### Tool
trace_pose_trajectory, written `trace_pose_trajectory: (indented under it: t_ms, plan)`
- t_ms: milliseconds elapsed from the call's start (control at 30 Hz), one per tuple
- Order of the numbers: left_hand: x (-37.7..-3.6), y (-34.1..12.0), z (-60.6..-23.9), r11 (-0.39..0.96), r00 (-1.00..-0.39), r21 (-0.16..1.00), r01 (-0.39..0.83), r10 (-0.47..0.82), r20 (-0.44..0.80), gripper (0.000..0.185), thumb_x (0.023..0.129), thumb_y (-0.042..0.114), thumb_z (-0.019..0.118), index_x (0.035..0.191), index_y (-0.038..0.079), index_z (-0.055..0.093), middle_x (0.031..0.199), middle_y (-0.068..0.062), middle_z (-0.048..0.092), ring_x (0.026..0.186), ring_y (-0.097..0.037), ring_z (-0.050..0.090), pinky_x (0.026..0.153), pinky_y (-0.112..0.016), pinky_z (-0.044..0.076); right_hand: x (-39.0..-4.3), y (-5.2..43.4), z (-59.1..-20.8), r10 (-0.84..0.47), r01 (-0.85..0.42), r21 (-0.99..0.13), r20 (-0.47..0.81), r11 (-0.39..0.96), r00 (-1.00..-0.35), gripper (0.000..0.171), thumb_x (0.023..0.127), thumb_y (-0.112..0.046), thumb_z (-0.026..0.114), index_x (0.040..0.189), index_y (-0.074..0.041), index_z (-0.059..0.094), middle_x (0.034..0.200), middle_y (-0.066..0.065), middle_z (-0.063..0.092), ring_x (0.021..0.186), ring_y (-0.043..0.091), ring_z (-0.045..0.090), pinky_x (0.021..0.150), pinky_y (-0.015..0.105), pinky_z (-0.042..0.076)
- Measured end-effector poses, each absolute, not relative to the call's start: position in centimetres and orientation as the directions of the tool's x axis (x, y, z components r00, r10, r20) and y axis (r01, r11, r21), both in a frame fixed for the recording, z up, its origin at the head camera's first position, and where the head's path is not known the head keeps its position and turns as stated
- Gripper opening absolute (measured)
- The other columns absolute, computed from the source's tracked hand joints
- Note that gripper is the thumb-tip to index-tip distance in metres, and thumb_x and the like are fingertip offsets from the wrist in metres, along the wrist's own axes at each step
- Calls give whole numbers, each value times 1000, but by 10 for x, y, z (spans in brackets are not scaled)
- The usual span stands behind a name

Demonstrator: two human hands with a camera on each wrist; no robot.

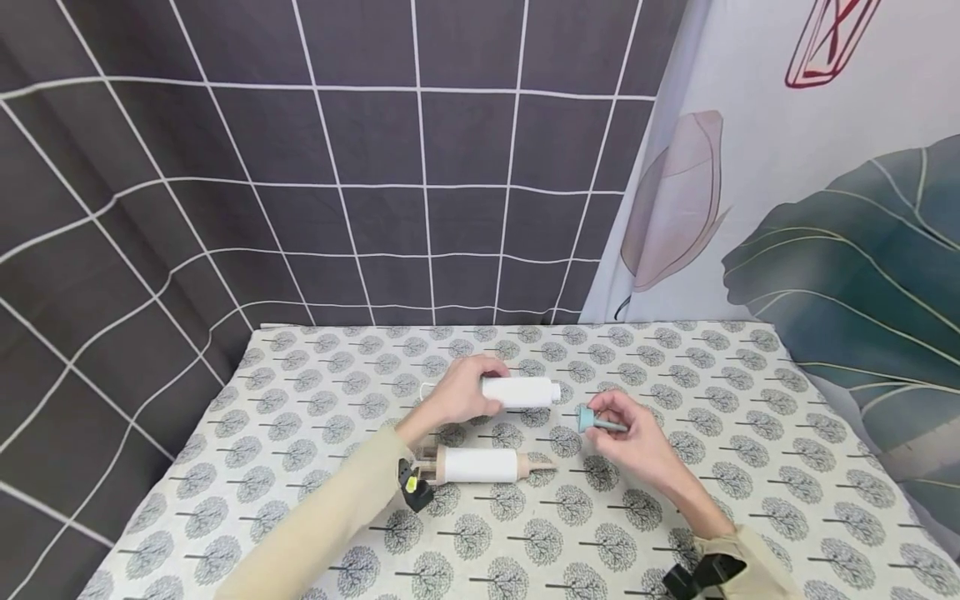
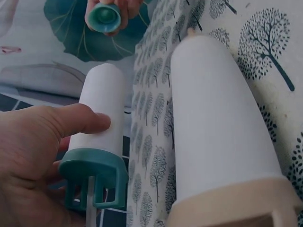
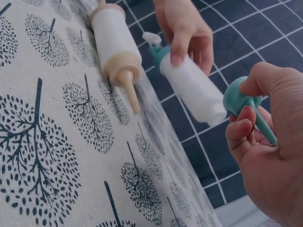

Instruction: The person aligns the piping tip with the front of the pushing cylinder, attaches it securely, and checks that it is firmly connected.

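My left hand [image 1: 461, 392] grips a white syringe-like tube [image 1: 521, 392] above the table, holding it nearly level. Its teal handled end [image 2: 94, 161], with a pale rod coming out, shows in the left wrist view. The tube's bare white neck faces right. Across a small gap, my right hand [image 1: 637, 437] pinches a teal nozzle [image 3: 236, 97] between thumb and fingers. The nozzle's wide round end faces the neck, and its thin spout points back toward the palm. Below my left hand lies a second white tube [image 1: 480, 465] with a beige collar, handle and pointed nozzle.
A cloth printed with trees [image 1: 495, 575] covers the table. Behind it hangs a dark curtain with a white grid [image 1: 375, 217]. A pale curtain with large leaves [image 1: 847, 250] hangs at the right. Black wrist cameras [image 1: 415, 485] sit on both forearms.
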State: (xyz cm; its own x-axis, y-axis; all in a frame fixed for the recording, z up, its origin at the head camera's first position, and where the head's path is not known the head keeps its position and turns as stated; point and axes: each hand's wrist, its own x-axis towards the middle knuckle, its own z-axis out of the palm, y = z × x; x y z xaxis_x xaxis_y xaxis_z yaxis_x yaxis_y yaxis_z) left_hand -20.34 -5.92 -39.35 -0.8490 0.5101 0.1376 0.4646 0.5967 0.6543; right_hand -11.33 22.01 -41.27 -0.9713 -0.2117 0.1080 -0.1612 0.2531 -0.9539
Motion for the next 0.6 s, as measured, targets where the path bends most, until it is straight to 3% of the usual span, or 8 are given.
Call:
trace_pose_trajectory:
  t_ms: [367, 600]
  plan:
    - [-175, -68, -377, 560, -821, 664, 495, 551, 147, 45, 69, 3, 85, 111, 11, 73, 102, 1, 70, 87, -15, 61, 77, -34, 50, -114, 218, -412, -215, -177, -952, 124, 249, -969, 32, 82, 8, 67, 112, 6, 54, 93, 25, 63, 83, 42, 64, 79, 27, 56]
    - [-162, -70, -372, 535, -797, 660, 528, 579, 169, 42, 70, 1, 84, 109, 11, 72, 102, 1, 70, 88, -13, 61, 81, -36, 50, -114, 214, -413, -238, -222, -945, 164, 239, -957, 31, 81, 9, 67, 109, 7, 55, 90, 18, 64, 80, 31, 64, 74, 26, 56]
